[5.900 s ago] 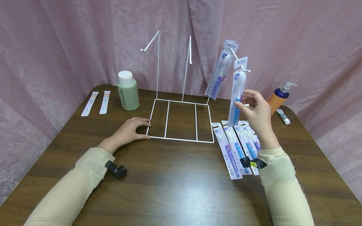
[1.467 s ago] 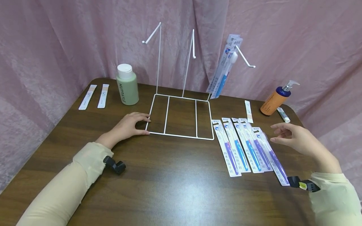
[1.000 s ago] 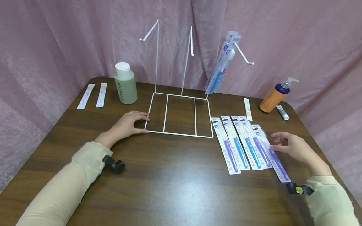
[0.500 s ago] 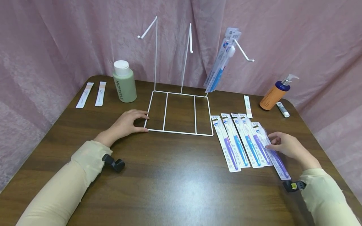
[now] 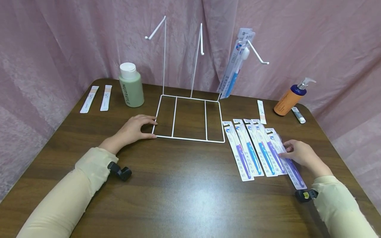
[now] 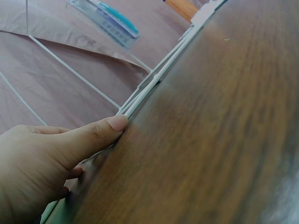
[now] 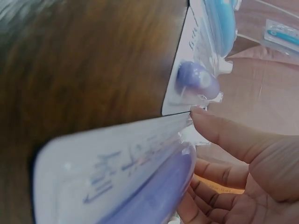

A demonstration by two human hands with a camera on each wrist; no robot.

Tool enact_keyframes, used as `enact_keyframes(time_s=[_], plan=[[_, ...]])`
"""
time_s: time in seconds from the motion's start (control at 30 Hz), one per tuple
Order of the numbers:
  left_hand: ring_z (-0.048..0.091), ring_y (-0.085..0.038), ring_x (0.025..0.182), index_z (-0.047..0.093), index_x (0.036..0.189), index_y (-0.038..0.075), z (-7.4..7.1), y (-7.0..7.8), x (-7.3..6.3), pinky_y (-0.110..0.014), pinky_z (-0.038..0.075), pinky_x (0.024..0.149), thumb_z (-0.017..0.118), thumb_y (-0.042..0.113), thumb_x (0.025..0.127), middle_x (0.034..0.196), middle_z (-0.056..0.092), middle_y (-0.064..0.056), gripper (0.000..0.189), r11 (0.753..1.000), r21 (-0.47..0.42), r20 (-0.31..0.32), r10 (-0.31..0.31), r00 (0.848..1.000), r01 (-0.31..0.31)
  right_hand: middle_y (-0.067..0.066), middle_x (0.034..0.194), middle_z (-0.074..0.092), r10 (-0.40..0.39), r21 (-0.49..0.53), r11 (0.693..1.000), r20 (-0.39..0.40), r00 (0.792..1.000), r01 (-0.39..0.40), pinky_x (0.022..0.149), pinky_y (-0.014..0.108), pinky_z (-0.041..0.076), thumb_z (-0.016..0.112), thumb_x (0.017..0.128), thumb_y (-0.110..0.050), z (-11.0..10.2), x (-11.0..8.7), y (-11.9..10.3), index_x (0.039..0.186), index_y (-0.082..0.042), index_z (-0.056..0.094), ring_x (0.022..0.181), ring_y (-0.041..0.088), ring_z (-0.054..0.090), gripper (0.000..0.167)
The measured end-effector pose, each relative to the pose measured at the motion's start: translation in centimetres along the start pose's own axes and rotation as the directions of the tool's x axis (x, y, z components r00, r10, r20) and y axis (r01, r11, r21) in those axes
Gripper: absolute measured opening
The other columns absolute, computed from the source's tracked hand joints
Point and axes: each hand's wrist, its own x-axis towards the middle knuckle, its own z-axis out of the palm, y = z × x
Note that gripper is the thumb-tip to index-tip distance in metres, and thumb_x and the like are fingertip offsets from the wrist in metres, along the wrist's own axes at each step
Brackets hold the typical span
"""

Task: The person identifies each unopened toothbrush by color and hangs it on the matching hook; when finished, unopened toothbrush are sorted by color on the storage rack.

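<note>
Here I am at the pick-up step, as I read it: my right hand (image 5: pixel 300 153) has its fingers pinched across the rightmost toothbrush pack (image 5: pixel 292 170), which lies flat on the tabletop (image 5: pixel 178 201). My left hand (image 5: pixel 131 130) grips the near left corner of the wire rack (image 5: pixel 206 140), presumably to steady it. Next calls for a clean lift, then threading the pack's hole over the right hook (image 5: pixel 255 52), where the hanging packs (image 5: pixel 235 66) sit at the inner end.

The four other packs (image 5: pixel 251 151) crowd in on the left (touching or not, I can't tell), so one could drag along. Behind, the sachet (image 5: pixel 261 112), pump bottle (image 5: pixel 286 101) and small tube (image 5: pixel 298 115) look out of the way; the green bottle (image 5: pixel 132 89) stands far left.
</note>
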Motion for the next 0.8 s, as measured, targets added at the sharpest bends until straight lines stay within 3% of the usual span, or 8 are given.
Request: enact_keyframes(time_s=[0.37,0.57,0.8], plan=[[0.045,-0.034,0.132,0.066,0.120,0.008,0.12,-0.09,0.08,-0.058,0.030,0.111,0.080,0.036,0.076,0.141,0.054,-0.012,0.054,1.000,0.013,-0.015,0.025,1.000,-0.025,0.024,0.096,0.062,0.054,0.061,0.997,0.031,0.998,-0.055,0.067,0.033,0.043,0.073,0.081,-0.035,0.02,-0.01,0.24,0.125,0.016,0.047,0.082,0.028,0.057,0.072],[0.043,-0.035,0.134,0.065,0.121,0.009,0.05,0.01,-0.02,-0.059,0.029,0.111,0.079,0.036,0.077,0.142,0.053,-0.013,0.054,1.000,0.013,-0.002,0.009,1.000,-0.009,0.014,0.088,0.054,0.058,0.072,0.996,0.004,0.998,-0.058,0.064,0.028,0.035,0.072,0.083,-0.033,0.19,-0.18,0.43,0.125,0.014,0.049,0.082,0.026,0.051,0.067],[0.043,-0.036,0.134,0.065,0.122,0.008,0.04,0.17,-0.11,-0.060,0.028,0.111,0.079,0.036,0.077,0.142,0.052,-0.013,0.054,1.000,0.014,0.004,0.005,1.000,-0.005,0.023,0.098,0.061,0.068,0.122,0.990,-0.021,0.997,-0.065,0.067,0.029,0.038,0.069,0.086,-0.026,0.17,-0.58,0.93,0.127,0.012,0.047,0.085,0.028,0.055,0.060]])
